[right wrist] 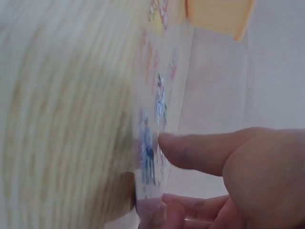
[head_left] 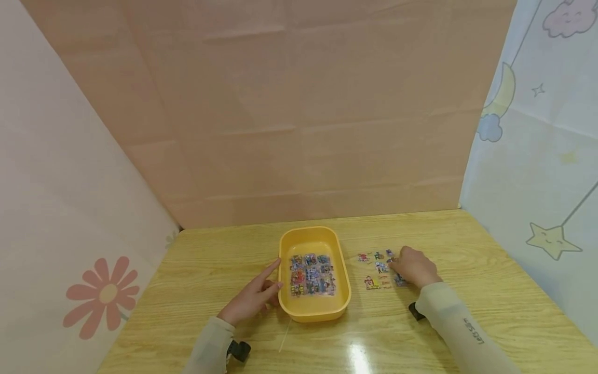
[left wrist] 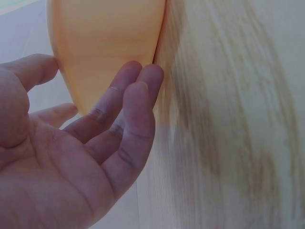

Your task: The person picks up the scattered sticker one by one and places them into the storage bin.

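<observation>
A yellow plastic tray (head_left: pixel 317 316) stands in the middle of the table, with a clear sheet of colourful stickers (head_left: pixel 312 276) lying inside. At its left side my left hand (head_left: pixel 252 299) touches the wall with loosely spread fingers (left wrist: pixel 100 109). To the right of the tray, another clear sticker sheet (head_left: pixel 381 267) lies on the table. My right hand (head_left: pixel 416 266) pinches this sheet at its right edge, the thumb (right wrist: pixel 190 150) on the printed face. Part of the right edge is hidden by the hand.
The wood-grain table (head_left: pixel 215 259) reaches back to a plain pinkish sheet (head_left: pixel 299 130). Printed cloth walls stand at both sides, one with a flower (head_left: pixel 109 293), the other with stars and a moon. A thin pale strip (head_left: pixel 285 335) lies before the tray.
</observation>
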`<state>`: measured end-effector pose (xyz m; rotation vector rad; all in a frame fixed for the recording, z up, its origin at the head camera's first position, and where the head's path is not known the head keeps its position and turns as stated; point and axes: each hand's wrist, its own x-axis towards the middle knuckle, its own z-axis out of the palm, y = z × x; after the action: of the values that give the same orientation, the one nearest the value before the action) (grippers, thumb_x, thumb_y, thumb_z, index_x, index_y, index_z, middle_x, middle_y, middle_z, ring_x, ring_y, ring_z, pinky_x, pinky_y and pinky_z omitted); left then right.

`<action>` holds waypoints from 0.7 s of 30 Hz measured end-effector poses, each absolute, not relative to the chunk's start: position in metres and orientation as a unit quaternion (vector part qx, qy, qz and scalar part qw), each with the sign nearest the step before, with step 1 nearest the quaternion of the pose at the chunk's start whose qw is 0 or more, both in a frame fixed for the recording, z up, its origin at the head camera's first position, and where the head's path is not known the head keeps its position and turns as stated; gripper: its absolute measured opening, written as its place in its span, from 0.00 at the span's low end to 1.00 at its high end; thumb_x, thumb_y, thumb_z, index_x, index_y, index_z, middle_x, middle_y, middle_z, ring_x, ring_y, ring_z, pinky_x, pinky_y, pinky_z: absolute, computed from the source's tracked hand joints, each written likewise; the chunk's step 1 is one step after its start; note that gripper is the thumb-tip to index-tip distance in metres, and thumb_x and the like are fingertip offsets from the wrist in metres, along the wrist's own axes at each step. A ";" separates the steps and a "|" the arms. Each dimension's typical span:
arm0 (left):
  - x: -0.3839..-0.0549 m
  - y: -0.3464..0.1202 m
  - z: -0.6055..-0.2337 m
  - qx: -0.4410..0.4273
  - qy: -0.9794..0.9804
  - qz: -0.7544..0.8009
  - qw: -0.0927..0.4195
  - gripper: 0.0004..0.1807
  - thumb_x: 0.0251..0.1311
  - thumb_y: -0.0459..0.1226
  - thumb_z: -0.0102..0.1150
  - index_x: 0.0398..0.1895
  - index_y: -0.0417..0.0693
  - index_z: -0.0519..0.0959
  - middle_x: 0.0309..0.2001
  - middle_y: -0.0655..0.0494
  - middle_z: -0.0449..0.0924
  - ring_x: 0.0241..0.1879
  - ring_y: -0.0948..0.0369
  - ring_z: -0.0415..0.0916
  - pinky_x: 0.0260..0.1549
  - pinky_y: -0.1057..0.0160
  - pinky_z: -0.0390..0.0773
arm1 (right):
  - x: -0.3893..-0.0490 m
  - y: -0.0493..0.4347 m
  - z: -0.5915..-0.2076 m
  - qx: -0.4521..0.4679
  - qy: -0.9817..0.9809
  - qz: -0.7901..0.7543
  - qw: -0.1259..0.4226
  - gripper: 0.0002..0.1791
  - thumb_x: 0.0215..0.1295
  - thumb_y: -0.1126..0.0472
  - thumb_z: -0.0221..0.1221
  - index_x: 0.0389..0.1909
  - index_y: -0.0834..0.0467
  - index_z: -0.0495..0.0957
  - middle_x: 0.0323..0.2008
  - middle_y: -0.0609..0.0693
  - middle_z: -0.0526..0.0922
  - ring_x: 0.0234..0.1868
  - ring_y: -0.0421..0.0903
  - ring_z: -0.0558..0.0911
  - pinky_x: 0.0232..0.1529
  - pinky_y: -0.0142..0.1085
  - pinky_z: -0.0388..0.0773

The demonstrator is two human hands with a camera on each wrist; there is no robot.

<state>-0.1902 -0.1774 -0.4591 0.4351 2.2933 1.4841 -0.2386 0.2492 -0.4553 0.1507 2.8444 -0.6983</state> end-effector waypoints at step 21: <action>-0.191 -0.177 -0.461 0.159 0.816 0.526 0.179 0.38 0.76 0.49 0.49 0.82 0.61 0.45 0.54 0.41 0.78 0.40 0.49 0.82 0.34 0.54 0.80 | -0.236 0.273 -0.442 0.010 0.919 -0.383 0.093 0.21 0.77 0.59 0.50 0.52 0.74 0.79 0.47 0.67 0.83 0.45 0.58 0.81 0.41 0.48 0.77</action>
<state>-0.1912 -0.1773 -0.4609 0.4488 2.3081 1.4857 -0.2362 0.2730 -0.4416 0.0286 2.7281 -1.1376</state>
